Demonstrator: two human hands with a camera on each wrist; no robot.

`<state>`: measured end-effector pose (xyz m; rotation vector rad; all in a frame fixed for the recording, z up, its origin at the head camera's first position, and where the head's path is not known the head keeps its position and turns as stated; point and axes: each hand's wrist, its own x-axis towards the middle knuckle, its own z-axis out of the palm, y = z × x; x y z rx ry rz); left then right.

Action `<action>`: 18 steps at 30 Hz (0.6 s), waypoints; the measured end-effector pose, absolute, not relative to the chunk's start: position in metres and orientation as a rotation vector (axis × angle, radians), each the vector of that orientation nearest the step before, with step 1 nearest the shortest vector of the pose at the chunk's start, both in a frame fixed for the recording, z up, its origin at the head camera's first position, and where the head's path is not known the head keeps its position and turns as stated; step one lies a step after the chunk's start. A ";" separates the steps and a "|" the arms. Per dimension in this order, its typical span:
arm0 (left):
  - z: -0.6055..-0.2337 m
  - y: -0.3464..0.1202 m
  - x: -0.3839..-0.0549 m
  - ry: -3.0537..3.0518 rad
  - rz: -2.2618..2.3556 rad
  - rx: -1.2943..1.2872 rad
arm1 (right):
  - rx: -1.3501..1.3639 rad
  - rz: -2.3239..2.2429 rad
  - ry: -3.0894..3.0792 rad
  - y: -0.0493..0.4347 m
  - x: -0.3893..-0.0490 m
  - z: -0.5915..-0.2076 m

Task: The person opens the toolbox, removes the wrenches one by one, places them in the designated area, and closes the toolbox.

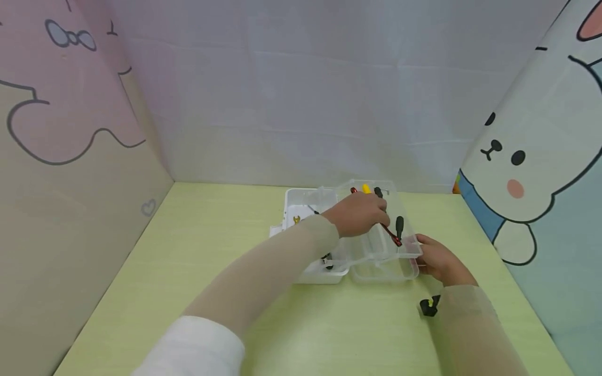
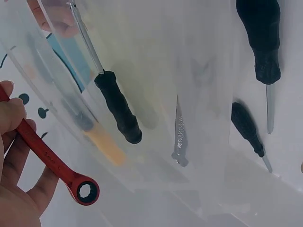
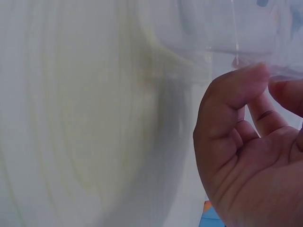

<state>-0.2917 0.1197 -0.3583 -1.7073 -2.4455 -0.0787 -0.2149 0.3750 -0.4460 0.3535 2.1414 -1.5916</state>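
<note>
My left hand point(image 1: 359, 214) holds a red ratchet ring wrench point(image 2: 49, 158) over a clear plastic tray point(image 1: 376, 257). In the left wrist view, thumb and fingers close round the wrench's shank, its ring end sticking out. A black-handled screwdriver point(image 2: 118, 109) lies in the tray beside it, near a thin serrated blade point(image 2: 180, 137). At the tray's right side, my right hand point(image 1: 442, 261) pinches the clear rim between thumb and forefinger, as the right wrist view also shows. Part of the tray is hidden behind the left hand and forearm.
The white box base point(image 1: 320, 279) stands left of the tray, with a small yellow wrench point(image 1: 297, 219) and dark tools inside. A yellow handle point(image 1: 366, 188) shows at the tray's back. Near my right forearm lies a small black object point(image 1: 429, 307) on the table.
</note>
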 end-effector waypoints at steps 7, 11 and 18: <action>-0.348 0.094 -0.288 -2.486 0.016 -1.711 | 0.362 -1.584 2.148 0.373 -0.215 -0.445; -0.345 0.076 -0.289 -2.592 0.009 -1.701 | 0.355 -1.576 2.150 0.373 -0.215 -0.445; -0.339 0.041 -0.285 -2.762 0.007 -1.641 | 0.324 -1.573 2.158 0.374 -0.213 -0.446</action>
